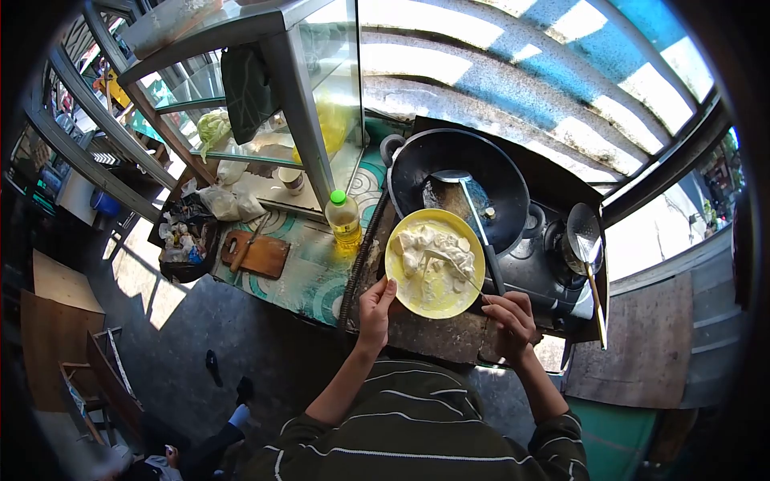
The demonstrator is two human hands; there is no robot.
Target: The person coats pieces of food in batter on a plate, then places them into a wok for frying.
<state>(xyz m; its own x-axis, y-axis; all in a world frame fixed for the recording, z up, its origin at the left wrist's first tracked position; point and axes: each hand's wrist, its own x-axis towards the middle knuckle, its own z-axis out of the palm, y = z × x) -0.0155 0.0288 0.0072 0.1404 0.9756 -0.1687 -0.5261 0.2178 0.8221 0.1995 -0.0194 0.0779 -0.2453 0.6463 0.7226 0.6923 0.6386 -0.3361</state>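
My left hand grips the near left rim of a yellow bowl, thumb on the edge. Inside lie pieces coated in thick white batter. In my closed right hand is the handle of a metal fork, its head down among the coated pieces. The bowl is held over the near edge of a black wok and hides part of it. Oil and a small pale piece show in the wok, where a long-handled spatula rests.
Right of the wok, a skimmer lies across the stove. On the left counter are an oil bottle with a green cap, a cutting board with a knife, and a glass cabinet. A person sits lower left.
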